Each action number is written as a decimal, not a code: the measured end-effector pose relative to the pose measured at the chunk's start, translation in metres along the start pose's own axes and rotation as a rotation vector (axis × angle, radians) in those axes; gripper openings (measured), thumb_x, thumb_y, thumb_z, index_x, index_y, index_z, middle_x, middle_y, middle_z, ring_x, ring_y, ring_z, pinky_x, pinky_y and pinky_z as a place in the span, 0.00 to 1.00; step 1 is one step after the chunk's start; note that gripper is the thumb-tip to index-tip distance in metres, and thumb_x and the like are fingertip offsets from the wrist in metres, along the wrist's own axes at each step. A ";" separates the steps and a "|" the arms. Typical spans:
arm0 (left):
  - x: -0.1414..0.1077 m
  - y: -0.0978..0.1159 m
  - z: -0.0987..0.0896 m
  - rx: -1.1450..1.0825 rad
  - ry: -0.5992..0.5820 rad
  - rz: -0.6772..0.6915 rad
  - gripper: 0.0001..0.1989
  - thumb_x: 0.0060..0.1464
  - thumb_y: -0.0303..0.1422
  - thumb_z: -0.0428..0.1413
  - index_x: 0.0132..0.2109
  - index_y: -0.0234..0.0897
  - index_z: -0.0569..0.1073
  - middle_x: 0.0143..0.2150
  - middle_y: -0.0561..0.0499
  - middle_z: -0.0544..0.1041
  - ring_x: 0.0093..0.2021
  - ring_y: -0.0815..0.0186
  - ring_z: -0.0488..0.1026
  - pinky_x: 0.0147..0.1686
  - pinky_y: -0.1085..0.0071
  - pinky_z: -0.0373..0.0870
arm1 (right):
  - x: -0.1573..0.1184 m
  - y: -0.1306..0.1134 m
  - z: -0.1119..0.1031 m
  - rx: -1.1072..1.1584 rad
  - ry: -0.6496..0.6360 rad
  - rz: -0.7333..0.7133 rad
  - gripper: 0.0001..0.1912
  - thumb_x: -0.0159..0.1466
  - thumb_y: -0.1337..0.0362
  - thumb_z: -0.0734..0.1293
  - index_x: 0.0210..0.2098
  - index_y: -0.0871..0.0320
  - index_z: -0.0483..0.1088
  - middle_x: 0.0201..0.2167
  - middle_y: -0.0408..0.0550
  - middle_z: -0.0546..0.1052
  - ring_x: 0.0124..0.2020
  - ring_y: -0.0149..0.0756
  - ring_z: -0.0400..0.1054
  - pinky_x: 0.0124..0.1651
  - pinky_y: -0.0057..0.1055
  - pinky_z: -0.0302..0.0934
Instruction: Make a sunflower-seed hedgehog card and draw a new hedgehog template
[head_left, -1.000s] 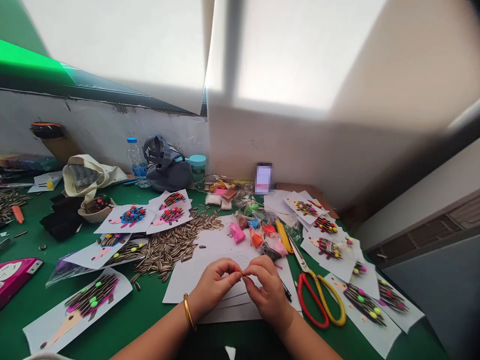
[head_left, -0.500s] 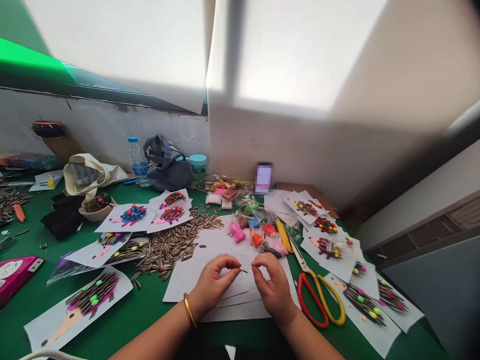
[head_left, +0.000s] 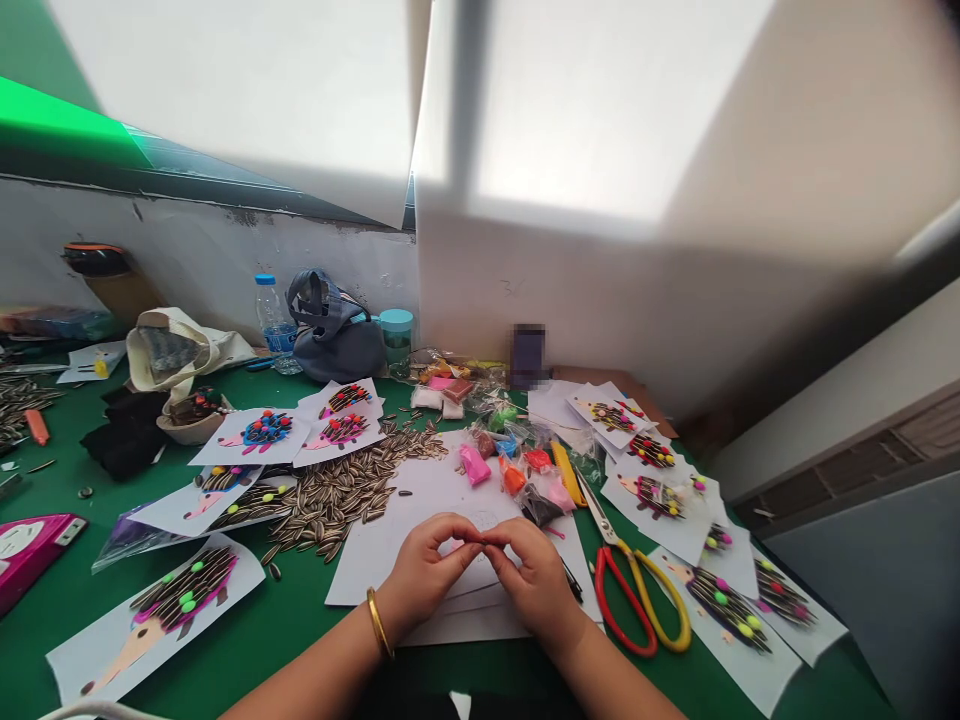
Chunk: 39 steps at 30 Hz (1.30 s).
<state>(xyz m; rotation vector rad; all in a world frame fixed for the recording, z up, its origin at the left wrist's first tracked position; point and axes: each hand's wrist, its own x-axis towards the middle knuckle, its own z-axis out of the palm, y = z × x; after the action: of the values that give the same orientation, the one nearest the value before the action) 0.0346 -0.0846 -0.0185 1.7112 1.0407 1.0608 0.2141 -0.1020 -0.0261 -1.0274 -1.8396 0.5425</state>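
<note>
Above a stack of white paper sheets (head_left: 364,570), my left hand (head_left: 427,570) and my right hand (head_left: 536,580) meet at the fingertips. Both are closed in a pinch, and whatever lies between the fingers is hidden. A faint drawing (head_left: 487,522) on the top sheet shows partly behind the fingertips. Just beyond the hands sit small bags of modelling clay: pink (head_left: 474,465), orange (head_left: 512,475) and black (head_left: 540,507). A black pen (head_left: 574,584) lies by my right wrist. One loose sunflower seed (head_left: 406,492) rests on the paper.
Left of the paper spreads a heap of sunflower seeds (head_left: 337,500). Hedgehog pictures lie on both sides, one at the left front (head_left: 161,620) and one at the right (head_left: 727,615). Open scissors (head_left: 598,508) lie right of the paper, beside a yellow cutter (head_left: 568,473).
My right hand has moved left so its fingertips now touch those of my left hand. The thin dark piece at the left fingertips is now hidden. The phone's screen has gone dark.
</note>
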 end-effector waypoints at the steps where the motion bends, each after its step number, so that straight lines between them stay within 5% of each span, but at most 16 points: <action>1: 0.000 0.001 0.000 0.014 -0.007 0.027 0.06 0.55 0.37 0.59 0.36 0.39 0.77 0.35 0.48 0.79 0.38 0.63 0.75 0.42 0.66 0.72 | 0.000 0.000 0.000 -0.014 0.013 -0.004 0.07 0.65 0.67 0.64 0.40 0.54 0.73 0.33 0.46 0.77 0.36 0.36 0.70 0.39 0.34 0.64; 8: 0.001 0.002 -0.002 0.115 0.005 0.049 0.05 0.58 0.34 0.56 0.36 0.39 0.75 0.35 0.49 0.77 0.38 0.63 0.73 0.42 0.66 0.71 | 0.001 -0.001 -0.006 -0.037 0.138 0.047 0.05 0.62 0.69 0.61 0.29 0.55 0.65 0.26 0.43 0.68 0.30 0.35 0.64 0.34 0.32 0.61; 20: 0.001 -0.006 -0.001 0.067 -0.005 0.114 0.10 0.58 0.31 0.56 0.47 0.43 0.77 0.38 0.49 0.78 0.40 0.64 0.75 0.43 0.67 0.72 | 0.001 0.011 -0.006 0.090 0.104 0.088 0.12 0.67 0.68 0.61 0.47 0.53 0.73 0.38 0.49 0.76 0.40 0.37 0.72 0.45 0.37 0.68; 32: 0.000 -0.006 -0.004 0.154 0.015 -0.019 0.03 0.53 0.33 0.61 0.32 0.39 0.77 0.30 0.54 0.80 0.32 0.67 0.76 0.36 0.72 0.71 | -0.002 0.017 -0.002 0.116 0.083 0.224 0.11 0.65 0.65 0.63 0.46 0.54 0.74 0.43 0.50 0.78 0.44 0.39 0.73 0.50 0.37 0.68; 39: 0.001 -0.009 -0.006 0.241 0.038 0.196 0.06 0.57 0.35 0.59 0.36 0.40 0.79 0.31 0.51 0.80 0.34 0.66 0.75 0.37 0.70 0.71 | -0.002 0.012 -0.005 0.117 0.053 0.317 0.10 0.65 0.57 0.65 0.34 0.56 0.74 0.30 0.46 0.78 0.32 0.36 0.72 0.37 0.30 0.66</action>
<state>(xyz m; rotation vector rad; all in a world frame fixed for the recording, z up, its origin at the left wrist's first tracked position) 0.0269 -0.0798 -0.0251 2.0282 1.0763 1.1300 0.2246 -0.0973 -0.0337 -1.2485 -1.5877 0.7937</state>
